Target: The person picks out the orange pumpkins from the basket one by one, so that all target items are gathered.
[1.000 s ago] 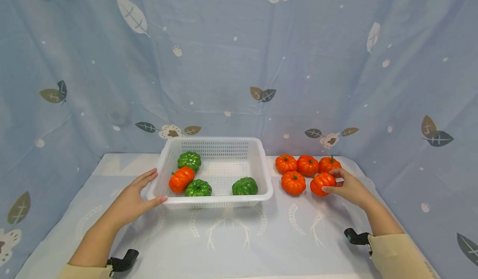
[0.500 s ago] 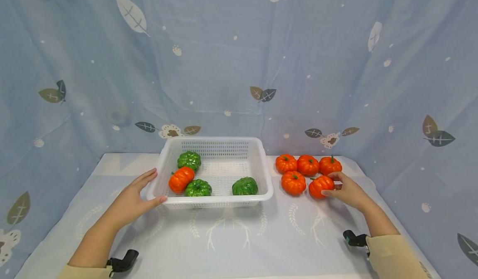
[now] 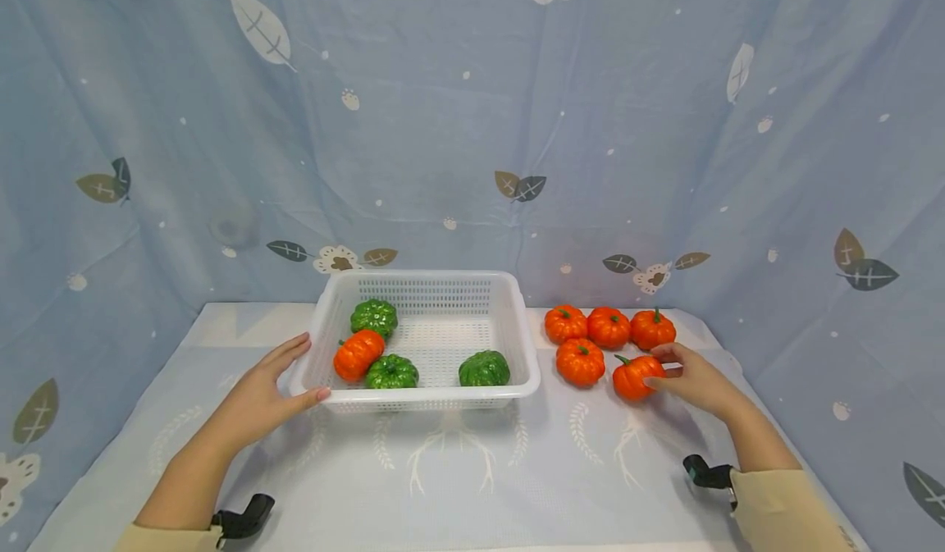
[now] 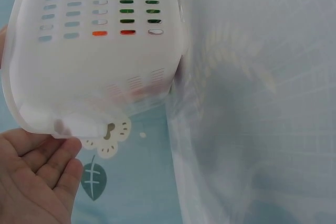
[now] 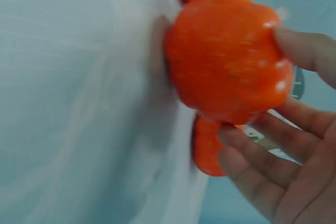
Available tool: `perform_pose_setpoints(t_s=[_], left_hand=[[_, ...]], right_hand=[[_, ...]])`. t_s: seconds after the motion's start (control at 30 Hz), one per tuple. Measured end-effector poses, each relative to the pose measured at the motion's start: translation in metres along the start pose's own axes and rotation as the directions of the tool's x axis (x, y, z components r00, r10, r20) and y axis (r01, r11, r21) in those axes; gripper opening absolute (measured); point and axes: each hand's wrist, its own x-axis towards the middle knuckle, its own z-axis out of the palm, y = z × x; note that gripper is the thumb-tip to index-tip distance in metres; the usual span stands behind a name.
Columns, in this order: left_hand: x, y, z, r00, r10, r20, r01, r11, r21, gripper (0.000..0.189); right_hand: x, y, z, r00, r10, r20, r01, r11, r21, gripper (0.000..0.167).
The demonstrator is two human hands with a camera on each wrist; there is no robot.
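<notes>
My right hand (image 3: 690, 378) pinches a small orange pumpkin (image 3: 633, 378) between thumb and fingers, its green stem pointing to the upper left in the head view. In the right wrist view this pumpkin (image 5: 228, 59) fills the middle, the thumb on one side and fingertips on the other. At the white plastic basket (image 3: 435, 394), my left hand (image 3: 254, 400) spreads around the left front corner, thumb on the front rim and fingers along the left side. Inside the basket are green pumpkins (image 3: 484, 369) and one orange pumpkin (image 3: 359, 355).
Right of the basket, several more orange pumpkins (image 3: 580, 362) stand close together near the back of the table. A pale patterned cloth (image 3: 458, 478) covers the tabletop. Behind it hangs a blue curtain (image 3: 413, 125) with leaf prints.
The pumpkin in my right hand has shifted slightly toward me and turned, so its stem now shows at the upper left. My left hand and the basket have stayed put.
</notes>
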Motion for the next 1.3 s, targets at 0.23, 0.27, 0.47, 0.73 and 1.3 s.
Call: perform_pose_setpoints(t_s=[0.23, 0.27, 0.47, 0.73, 1.3], left_hand=[[-0.001, 0.0, 0.002, 1.0, -0.012, 0.005, 0.012, 1.0, 0.004, 0.098], [-0.001, 0.0, 0.002, 1.0, -0.013, 0.006, 0.013, 1.0, 0.004, 0.098], [-0.002, -0.001, 0.002, 1.0, -0.008, -0.003, 0.008, 1.0, 0.0, 0.097], [-0.001, -0.001, 0.001, 1.0, -0.001, -0.011, 0.001, 1.0, 0.002, 0.097], [0.0, 0.002, 0.0, 1.0, -0.016, 0.0, 0.016, 1.0, -0.001, 0.098]], right_hand=[[-0.006, -0.001, -0.006, 0.997, 0.0, 0.074, 0.002, 1.0, -0.03, 0.072], [-0.007, -0.002, -0.006, 0.997, 0.007, 0.073, -0.005, 0.999, -0.034, 0.072], [-0.007, -0.004, -0.004, 0.998, 0.049, 0.042, -0.047, 0.998, -0.045, 0.072], [0.004, 0.002, 0.006, 0.996, 0.073, -0.044, -0.072, 0.997, 0.021, 0.08], [0.012, 0.012, 0.021, 0.998, -0.003, -0.069, 0.013, 0.991, 0.131, 0.073]])
